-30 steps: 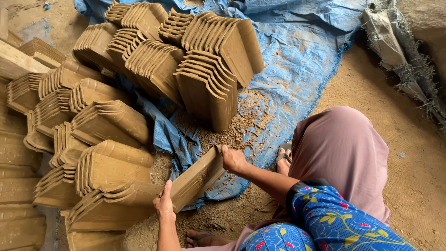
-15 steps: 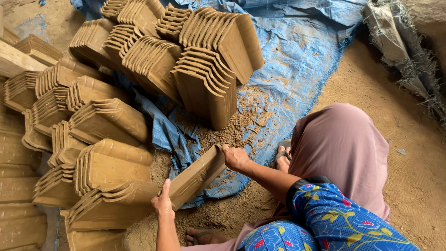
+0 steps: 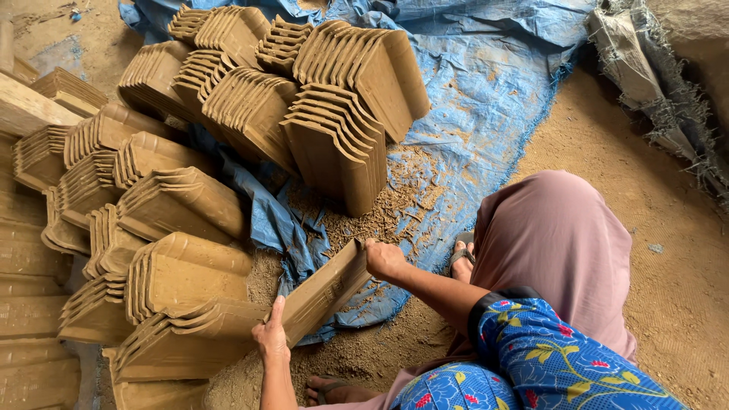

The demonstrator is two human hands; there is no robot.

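Note:
A brown unfired clay roof tile [image 3: 323,292] is held tilted on edge just above the ground in front of me. My left hand [image 3: 271,339] grips its near lower end. My right hand [image 3: 383,258] holds its far upper end. The tile's lower end touches a low stack of like tiles [image 3: 190,334] at the left. Loose clay crumbs [image 3: 380,216] lie on the blue tarpaulin [image 3: 471,114] just beyond the tile.
Several stacks of clay tiles [image 3: 326,114] stand on edge at the back and along the left [image 3: 99,197]. My knee in pink cloth [image 3: 558,243] and a foot in a sandal [image 3: 459,257] are at the right. Sandy ground [image 3: 676,288] lies further right, with grey sacking [image 3: 653,68] beyond.
The tile and both hands stay almost where they were. The view has shifted slightly.

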